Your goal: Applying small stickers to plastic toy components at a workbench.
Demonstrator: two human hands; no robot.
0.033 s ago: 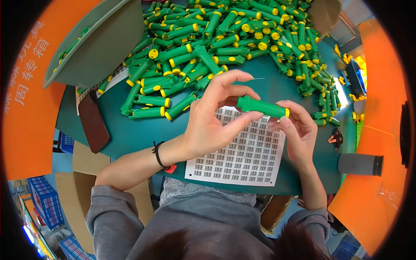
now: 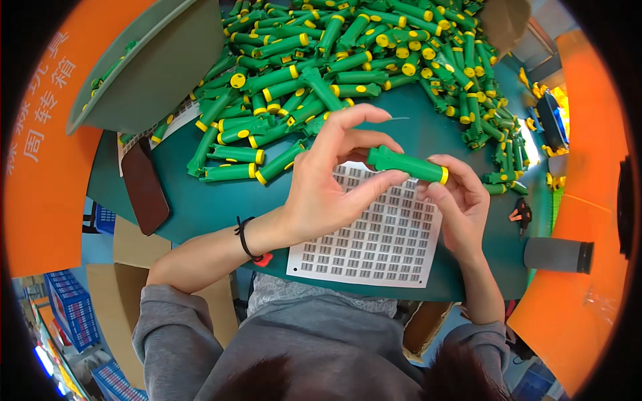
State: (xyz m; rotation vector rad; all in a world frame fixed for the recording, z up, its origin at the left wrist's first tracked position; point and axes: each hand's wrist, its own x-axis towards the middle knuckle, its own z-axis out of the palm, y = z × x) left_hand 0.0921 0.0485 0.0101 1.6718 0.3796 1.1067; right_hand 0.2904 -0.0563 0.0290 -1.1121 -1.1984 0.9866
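Between my hands a green plastic tube (image 2: 409, 165) with a yellow ring at its right end lies nearly level. My left hand (image 2: 321, 194) grips the tube's left part with its thumb and a finger. At that hand's raised index fingertip, a thin pale sliver (image 2: 400, 119) sticks out; it may be a small sticker seen edge-on. The thumb and fingers of my right hand (image 2: 467, 204) close round the yellow-ringed end. Below lies a white sheet (image 2: 361, 257) with rows of small grey printed labels, partly covered by my hands.
Many similar tubes (image 2: 287, 87) are heaped across the far side of the green table (image 2: 214, 210). A grey-green tub (image 2: 157, 73) stands tilted at far left, beside a dark brown phone-like case (image 2: 145, 190). Small orange-black clippers (image 2: 520, 214) and a grey cup (image 2: 555, 254) are at right.
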